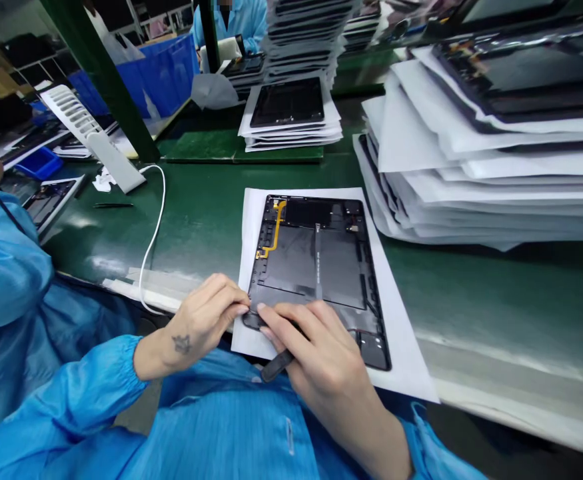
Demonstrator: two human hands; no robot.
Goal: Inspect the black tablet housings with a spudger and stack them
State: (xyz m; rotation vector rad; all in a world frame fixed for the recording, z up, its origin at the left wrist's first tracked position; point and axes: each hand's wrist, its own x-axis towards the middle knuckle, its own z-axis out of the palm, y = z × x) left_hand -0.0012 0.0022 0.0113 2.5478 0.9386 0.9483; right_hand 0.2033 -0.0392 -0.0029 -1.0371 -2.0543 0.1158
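Note:
An opened tablet housing point(296, 260), dark inside with an orange flex cable point(277, 230) at its upper left, lies on a white sheet point(401, 360) on the green bench. At its near left corner, my left hand point(206, 313) has thumb and fingertips pinched together; what they hold, if anything, is hidden. My right hand point(321, 347) rests over the near edge, fingers closed around a dark tool whose blunt flat end point(277, 366) sticks out below the palm. Its working tip is hidden. Both hands' fingertips nearly meet at that corner.
To the right rises a tall stack of tablet parts between white sheets point(431, 160). Behind lies a smaller stack point(291, 127). On the left are a white lamp point(94, 140), its cable point(158, 220), and dark tweezers point(113, 205). A co-worker's blue sleeve point(6, 260) is close by.

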